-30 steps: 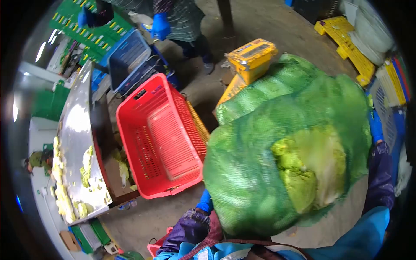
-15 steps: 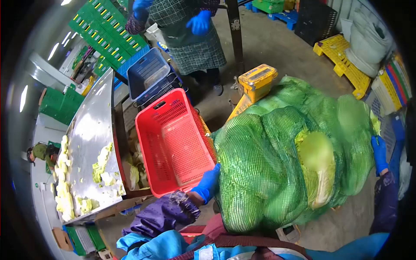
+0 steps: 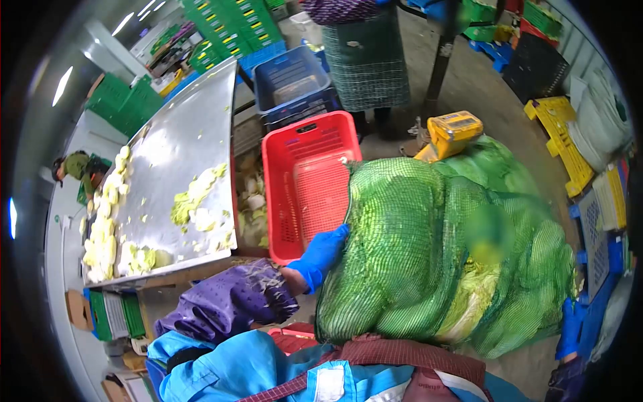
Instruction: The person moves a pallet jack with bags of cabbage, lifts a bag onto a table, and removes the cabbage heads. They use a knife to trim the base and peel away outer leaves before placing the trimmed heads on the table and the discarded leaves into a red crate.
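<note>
A bulging green mesh sack [image 3: 395, 248] full of Chinese cabbages lies in front of me. Pale stalks of one Chinese cabbage [image 3: 472, 301] show near its middle, and a blurred spot covers part of the sack. My left hand [image 3: 320, 258], in a blue glove, is closed on the net at the sack's left edge. At the far right end, my gloved right hand [image 3: 569, 328] grips the net, its fingertips partly hard to see. Just beyond my left hand stands a red plastic crate [image 3: 311, 174] with nothing visible inside; the sack overlaps its right side.
A metal table [image 3: 181, 134] with cabbage scraps stands at left. Behind the crate are a dark blue crate [image 3: 291, 80] and a co-worker in a checked apron [image 3: 368, 67]. A yellow machine part [image 3: 455, 130] rises behind the sack. Yellow pallets [image 3: 559, 141] lie at right.
The sack's near side has come closer to my body, and both hands sit lower beside it. My view has turned, shifting the table and crates rightward. The co-worker's hands have mostly left view.
</note>
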{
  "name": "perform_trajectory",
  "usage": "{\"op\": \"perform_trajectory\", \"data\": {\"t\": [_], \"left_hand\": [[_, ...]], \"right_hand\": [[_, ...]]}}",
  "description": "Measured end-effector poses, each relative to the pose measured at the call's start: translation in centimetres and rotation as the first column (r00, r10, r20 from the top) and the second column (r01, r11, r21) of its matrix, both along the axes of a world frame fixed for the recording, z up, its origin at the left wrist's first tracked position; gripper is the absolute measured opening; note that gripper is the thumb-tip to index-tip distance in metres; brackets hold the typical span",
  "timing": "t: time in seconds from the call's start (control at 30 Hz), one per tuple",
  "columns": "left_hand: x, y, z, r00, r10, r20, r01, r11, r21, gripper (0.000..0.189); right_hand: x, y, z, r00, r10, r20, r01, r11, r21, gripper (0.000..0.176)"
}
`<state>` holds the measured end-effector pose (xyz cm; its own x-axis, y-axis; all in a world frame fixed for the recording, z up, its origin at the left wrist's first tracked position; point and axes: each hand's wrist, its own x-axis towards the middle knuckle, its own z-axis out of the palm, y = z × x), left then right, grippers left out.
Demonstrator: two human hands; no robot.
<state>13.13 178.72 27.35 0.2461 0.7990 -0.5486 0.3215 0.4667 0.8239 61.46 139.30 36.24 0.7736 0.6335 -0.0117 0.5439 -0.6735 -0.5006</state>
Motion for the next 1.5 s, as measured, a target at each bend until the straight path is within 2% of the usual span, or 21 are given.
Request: {"op": "perform_trajectory", "data": {"t": [0.1, 0.27, 0.37, 0.47, 0.53, 0.6, 0.67, 0.7, 0.77, 0.87, 0.93, 1.0, 1.03, 1.1, 1.13, 1.2, 1.23, 1.27, 1.33, 1.4, 1.5], "left_hand": [[-1.6, -1.3, 6.9, 0.985, 0.097, 0.146, -0.078, 0.989, -0.129, 0.046], [-7.5, -2.8, 10.5, 0.995, -0.001, 0.103, 0.002, 1.000, -0.007, 0.043], [-12.4, -4.9, 16.8, 0.954, 0.128, 0.272, -0.132, 0.991, -0.003, 0.042], [-16.1, -8.2, 21.5, 0.895, 0.201, 0.399, -0.227, 0.974, 0.018, 0.039], [-20.4, -9.2, 22.2, 0.927, 0.114, 0.356, -0.182, 0.970, 0.162, 0.038], [-23.7, -11.3, 23.4, 0.854, 0.231, 0.466, -0.345, 0.922, 0.175, 0.038], [-24.8, -15.3, 25.6, 0.826, 0.272, 0.494, -0.408, 0.893, 0.190, 0.037], [-26.3, -17.1, 26.5, 0.787, 0.313, 0.532, -0.472, 0.861, 0.191, 0.037], [-28.5, -19.0, 27.6, 0.719, 0.404, 0.566, -0.603, 0.768, 0.217, 0.037], [-31.6, -21.6, 26.9, 0.660, 0.527, 0.536, -0.735, 0.599, 0.318, 0.035], [-33.2, -22.4, 26.1, 0.521, 0.638, 0.568, -0.843, 0.490, 0.222, 0.033], [-35.3, -22.7, 23.1, 0.511, 0.641, 0.573, -0.856, 0.441, 0.269, 0.036], [-35.9, -22.4, 20.8, 0.503, 0.649, 0.570, -0.861, 0.430, 0.270, 0.036], [-37.2, -22.5, 17.1, 0.314, 0.771, 0.554, -0.949, 0.253, 0.186, 0.037], [-36.7, -23.1, 16.6, 0.298, 0.787, 0.541, -0.954, 0.231, 0.189, 0.037], [-36.6, -22.2, 16.8, 0.309, 0.748, 0.587, -0.950, 0.265, 0.163, 0.037], [-35.9, -20.5, 17.7, 0.189, 0.782, 0.594, -0.981, 0.181, 0.074, 0.035], [-37.4, -19.2, 17.2, 0.184, 0.793, 0.581, -0.982, 0.173, 0.075, 0.035], [-41.2, -16.9, 14.4, 0.272, 0.835, 0.478, -0.959, 0.275, 0.065, 0.033], [-41.9, -16.0, 14.9, 0.265, 0.890, 0.372, -0.964, 0.237, 0.120, 0.032], [-46.1, -10.5, 15.9, 0.183, 0.959, 0.216, -0.974, 0.148, 0.169, 0.031]], "right_hand": [[-0.2, -1.0, -0.3, 0.981, -0.030, -0.190, 0.053, 0.992, 0.116, 0.013], [-6.3, 0.7, 4.0, 0.993, -0.008, -0.118, 0.042, 0.957, 0.288, 0.012], [-8.5, 1.7, 6.5, 0.993, 0.118, 0.010, -0.116, 0.949, 0.294, 0.013], [-9.2, 3.0, 9.1, 0.990, 0.136, -0.025, -0.117, 0.918, 0.378, 0.016], [-12.6, 5.6, 13.3, 0.976, 0.215, -0.020, -0.189, 0.893, 0.409, 0.017], [-15.4, 7.1, 15.9, 0.955, 0.295, -0.027, -0.257, 0.869, 0.423, 0.018], [-14.9, 9.1, 17.2, 0.986, 0.115, 0.121, -0.165, 0.777, 0.608, 0.019], [-15.4, 10.1, 18.6, 0.983, 0.137, 0.126, -0.185, 0.771, 0.609, 0.019], [-15.7, 14.9, 20.8, 0.887, 0.457, -0.059, -0.361, 0.768, 0.529, 0.024], [-20.7, 23.1, 21.9, 0.828, 0.554, 0.090, -0.501, 0.658, 0.562, 0.027], [-26.0, 27.4, 23.8, 0.726, 0.671, -0.154, -0.429, 0.615, 0.662, 0.026], [-31.3, 32.7, 25.0, 0.665, 0.746, 0.033, -0.629, 0.535, 0.564, 0.029], [-31.8, 36.9, 24.2, 0.561, 0.724, 0.402, -0.797, 0.340, 0.499, 0.031], [-34.1, 44.6, 23.9, 0.421, 0.797, 0.433, -0.864, 0.206, 0.460, 0.033], [-35.3, 47.1, 24.9, 0.405, 0.903, 0.145, -0.790, 0.266, 0.552, 0.033], [-39.2, 52.3, 24.3, 0.271, 0.923, 0.274, -0.844, 0.091, 0.528, 0.032], [-41.4, 55.2, 24.0, 0.199, 0.950, 0.242, -0.832, 0.034, 0.553, 0.033], [-43.7, 58.6, 23.4, 0.129, 0.970, 0.206, -0.811, -0.017, 0.585, 0.033], [-46.9, 64.8, 18.9, 0.133, 0.947, 0.293, -0.866, -0.034, 0.499, 0.036], [-50.1, 67.4, 16.6, 0.116, 0.935, 0.334, -0.955, 0.011, 0.298, 0.038], [-54.6, 74.7, 10.0, 0.122, 0.931, 0.344, -0.966, 0.032, 0.255, 0.032]]}}
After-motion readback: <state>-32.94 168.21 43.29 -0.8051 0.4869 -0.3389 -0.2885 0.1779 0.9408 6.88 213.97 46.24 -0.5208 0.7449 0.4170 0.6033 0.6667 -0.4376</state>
